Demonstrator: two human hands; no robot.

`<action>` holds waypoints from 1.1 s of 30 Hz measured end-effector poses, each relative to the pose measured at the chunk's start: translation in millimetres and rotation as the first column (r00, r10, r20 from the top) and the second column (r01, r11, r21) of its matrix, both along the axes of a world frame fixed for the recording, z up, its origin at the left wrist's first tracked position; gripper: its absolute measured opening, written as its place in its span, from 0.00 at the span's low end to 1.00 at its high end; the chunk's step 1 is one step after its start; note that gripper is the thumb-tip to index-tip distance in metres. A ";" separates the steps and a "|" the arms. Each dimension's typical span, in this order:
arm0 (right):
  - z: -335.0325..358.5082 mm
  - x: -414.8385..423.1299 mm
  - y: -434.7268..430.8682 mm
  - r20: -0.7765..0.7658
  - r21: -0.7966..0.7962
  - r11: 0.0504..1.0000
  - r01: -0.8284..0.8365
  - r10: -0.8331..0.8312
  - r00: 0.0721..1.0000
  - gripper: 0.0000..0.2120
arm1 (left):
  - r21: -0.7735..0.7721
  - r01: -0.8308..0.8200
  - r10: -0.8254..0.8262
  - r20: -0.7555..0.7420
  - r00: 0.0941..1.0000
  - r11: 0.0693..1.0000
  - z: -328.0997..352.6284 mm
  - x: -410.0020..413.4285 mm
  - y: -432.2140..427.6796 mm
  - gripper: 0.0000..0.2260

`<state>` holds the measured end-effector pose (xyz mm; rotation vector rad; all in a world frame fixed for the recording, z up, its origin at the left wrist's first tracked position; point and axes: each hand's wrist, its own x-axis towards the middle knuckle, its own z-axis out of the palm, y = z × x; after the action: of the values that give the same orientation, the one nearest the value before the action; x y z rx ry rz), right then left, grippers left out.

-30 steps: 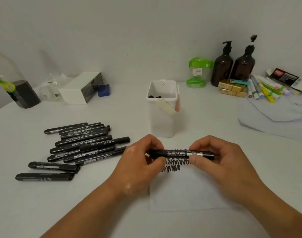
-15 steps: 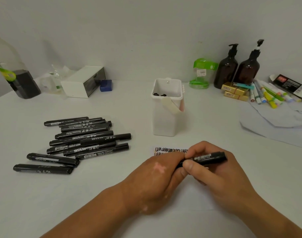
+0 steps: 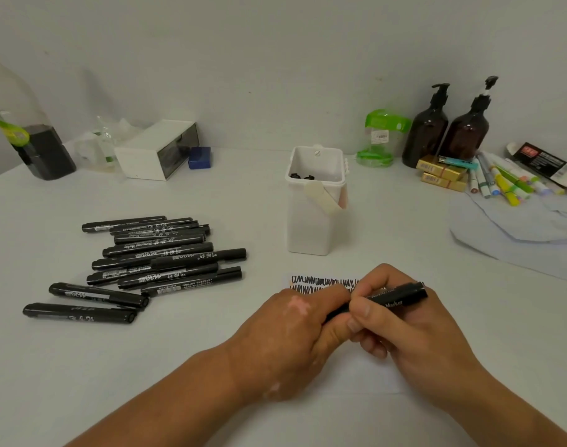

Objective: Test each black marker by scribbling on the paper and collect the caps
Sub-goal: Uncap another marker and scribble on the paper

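Observation:
My right hand (image 3: 408, 337) grips a black marker (image 3: 395, 296) by its barrel, the marker slanting up to the right over the paper (image 3: 366, 372). My left hand (image 3: 295, 333) curls round the marker's lower left end, which its fingers hide. Black scribble lines (image 3: 317, 282) run along the paper's far edge, just beyond my hands. A white tub (image 3: 314, 217) stands behind the paper with a few black caps (image 3: 301, 176) inside. Several black markers (image 3: 156, 256) lie in a loose pile on the table to the left.
At the back left stand a plastic bottle (image 3: 23, 130) and a white box (image 3: 157, 150) with a blue block (image 3: 199, 157). Back right hold a green jar (image 3: 380, 137), two brown pump bottles (image 3: 446, 127), gold boxes (image 3: 440, 172), coloured pens (image 3: 504, 182) and a grey cloth (image 3: 517, 227).
The marker has gone from level in front of me to slanted over the paper. My left hand has closed over its left end, and both hands have moved lower and nearer.

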<state>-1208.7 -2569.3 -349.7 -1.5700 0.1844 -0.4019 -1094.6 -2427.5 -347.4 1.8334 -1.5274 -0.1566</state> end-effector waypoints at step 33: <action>-15.0 4.6 -21.3 -0.212 -0.432 0.857 0.282 -0.401 0.891 0.05 | 0.221 -0.262 0.228 0.168 0.959 0.939 -27.5 21.8 2.4 0.31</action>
<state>-1204.1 -2590.6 -364.7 -1.9989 0.6630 -0.5044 -1072.8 -2425.0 -374.9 2.2548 -1.4046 -0.0992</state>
